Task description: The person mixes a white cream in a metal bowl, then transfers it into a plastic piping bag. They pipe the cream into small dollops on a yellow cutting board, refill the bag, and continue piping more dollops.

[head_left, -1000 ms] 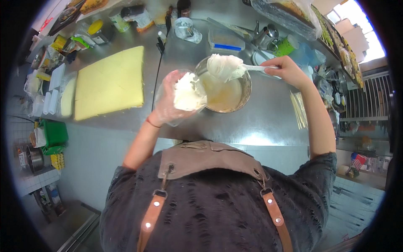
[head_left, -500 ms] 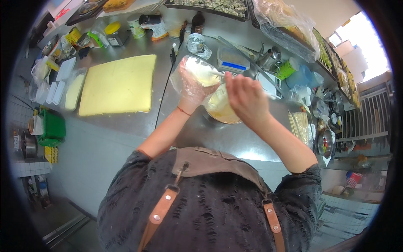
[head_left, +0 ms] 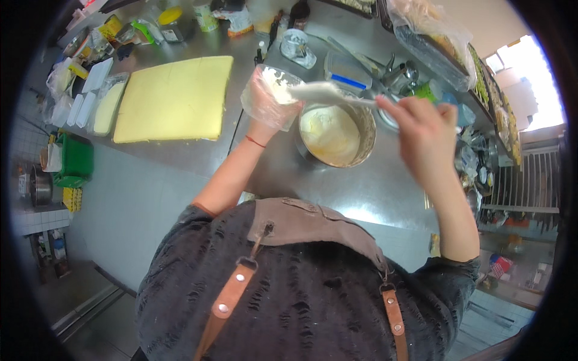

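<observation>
My left hand [head_left: 262,99] is closed around a clear plastic bag [head_left: 293,78], whose film is draped over the fingers, with white cream inside its mouth. My right hand [head_left: 426,135] grips a spatula by the handle. The spatula's cream-coated blade [head_left: 319,92] reaches left to the bag's mouth, smeared by motion. Just below it stands a round metal bowl [head_left: 368,133], with pale cream [head_left: 328,133] in the bottom and streaks on its wall.
A large yellow sheet cake [head_left: 171,99] lies to the left, beside several white plastic containers [head_left: 98,80]. Behind my hands stand a glass jar [head_left: 295,47], a blue-edged plastic box [head_left: 348,71] and a metal pot [head_left: 400,76]. Plastic-wrapped bread [head_left: 430,45] sits at the back right.
My right hand has moved right, away from the bag, drawing the spatula's blade out into view. The bowl is now less covered. My left hand still holds the bag.
</observation>
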Action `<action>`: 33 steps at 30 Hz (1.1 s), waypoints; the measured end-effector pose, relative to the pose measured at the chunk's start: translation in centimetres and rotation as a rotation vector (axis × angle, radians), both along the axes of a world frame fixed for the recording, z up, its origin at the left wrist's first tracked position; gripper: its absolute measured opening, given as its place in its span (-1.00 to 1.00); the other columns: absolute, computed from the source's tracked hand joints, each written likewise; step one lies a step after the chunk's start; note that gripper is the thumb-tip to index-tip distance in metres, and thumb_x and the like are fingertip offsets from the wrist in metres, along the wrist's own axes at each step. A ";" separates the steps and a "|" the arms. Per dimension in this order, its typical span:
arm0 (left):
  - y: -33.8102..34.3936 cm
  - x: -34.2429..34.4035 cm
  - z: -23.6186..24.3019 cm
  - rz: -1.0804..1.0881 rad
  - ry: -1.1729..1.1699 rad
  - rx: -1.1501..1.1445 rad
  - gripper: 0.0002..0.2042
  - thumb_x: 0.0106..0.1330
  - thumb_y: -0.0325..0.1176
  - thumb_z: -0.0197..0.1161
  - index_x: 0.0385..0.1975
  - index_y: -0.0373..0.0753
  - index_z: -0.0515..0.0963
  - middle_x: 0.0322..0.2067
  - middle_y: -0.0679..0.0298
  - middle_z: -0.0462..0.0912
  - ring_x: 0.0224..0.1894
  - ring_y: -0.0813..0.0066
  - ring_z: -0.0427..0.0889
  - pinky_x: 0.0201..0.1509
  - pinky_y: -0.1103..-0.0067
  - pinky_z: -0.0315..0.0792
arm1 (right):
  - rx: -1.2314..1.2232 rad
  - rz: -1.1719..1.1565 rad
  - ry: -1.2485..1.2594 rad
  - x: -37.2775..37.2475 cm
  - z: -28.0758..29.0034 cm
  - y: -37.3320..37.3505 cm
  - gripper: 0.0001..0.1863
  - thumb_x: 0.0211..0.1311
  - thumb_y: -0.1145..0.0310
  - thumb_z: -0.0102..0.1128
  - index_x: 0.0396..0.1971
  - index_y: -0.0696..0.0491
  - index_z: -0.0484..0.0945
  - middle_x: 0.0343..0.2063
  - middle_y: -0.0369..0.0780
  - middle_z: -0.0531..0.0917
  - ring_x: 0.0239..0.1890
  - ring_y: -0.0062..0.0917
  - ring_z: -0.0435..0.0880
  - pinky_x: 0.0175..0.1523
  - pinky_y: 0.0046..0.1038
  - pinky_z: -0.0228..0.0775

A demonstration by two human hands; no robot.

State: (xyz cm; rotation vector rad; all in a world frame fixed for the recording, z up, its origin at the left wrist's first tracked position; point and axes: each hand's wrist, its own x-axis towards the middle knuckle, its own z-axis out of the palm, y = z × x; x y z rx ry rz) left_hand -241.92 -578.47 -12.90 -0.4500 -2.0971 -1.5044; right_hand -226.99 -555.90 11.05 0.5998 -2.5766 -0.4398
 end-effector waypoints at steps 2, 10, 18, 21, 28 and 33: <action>-0.6 0.8 0.0 -0.067 -0.069 0.084 0.18 -0.19 -0.14 0.71 0.35 -0.50 0.00 0.22 -0.07 0.28 0.22 0.15 0.42 0.33 0.37 0.36 | -0.093 -0.103 -0.085 -0.7 -0.8 3.2 -0.60 0.15 0.53 0.14 -0.05 -0.19 0.69 -0.41 -0.38 0.60 -0.25 -0.56 0.61 0.00 -0.38 0.21; -4.7 4.1 0.9 -0.495 -0.237 0.144 0.04 -0.07 -0.28 0.61 0.41 -0.39 0.06 0.34 0.00 0.23 0.39 0.18 0.27 0.46 0.32 0.21 | 0.224 -0.231 -0.465 -5.8 -17.7 9.8 -0.82 0.11 0.46 0.20 -0.37 -0.18 0.70 -0.43 -0.36 0.64 -0.24 -0.52 0.64 0.06 -0.39 0.19; -2.5 6.5 -1.6 -1.070 -0.856 0.538 0.16 -0.21 -0.11 0.59 0.46 -0.33 0.07 0.40 0.05 0.24 0.44 0.19 0.25 0.48 0.31 0.18 | 0.235 -0.123 -0.675 -8.6 -25.9 8.7 -0.87 0.04 0.44 0.24 -0.48 -0.16 0.70 -0.50 -0.35 0.65 -0.27 -0.50 0.64 0.10 -0.38 0.17; -1.7 6.3 -3.2 -1.163 -0.910 0.504 0.16 -0.23 -0.13 0.59 0.45 -0.34 0.06 0.37 0.06 0.26 0.41 0.21 0.28 0.46 0.32 0.20 | 0.059 -0.088 -0.783 -8.8 -26.8 8.6 -0.84 0.07 0.42 0.24 -0.42 -0.18 0.74 -0.47 -0.36 0.68 -0.27 -0.51 0.63 0.12 -0.37 0.15; -1.6 6.2 -3.1 -1.186 -0.928 0.485 0.20 -0.25 -0.07 0.61 0.45 -0.33 0.04 0.36 0.05 0.28 0.41 0.21 0.28 0.46 0.34 0.20 | -0.343 -0.077 -0.972 -9.8 -23.8 11.5 -0.80 0.23 0.27 0.25 -0.19 -0.22 0.77 -0.29 -0.39 0.77 -0.24 -0.52 0.62 0.16 -0.40 0.08; -4.7 6.1 0.2 -1.161 -0.732 0.358 0.23 -0.25 -0.04 0.61 0.47 -0.33 0.01 0.37 0.02 0.24 0.44 0.14 0.23 0.49 0.33 0.14 | -0.543 -0.200 -1.025 -8.8 -18.4 13.6 -0.76 0.26 0.26 0.25 -0.12 -0.16 0.76 -0.24 -0.34 0.79 -0.23 -0.51 0.61 0.17 -0.43 0.06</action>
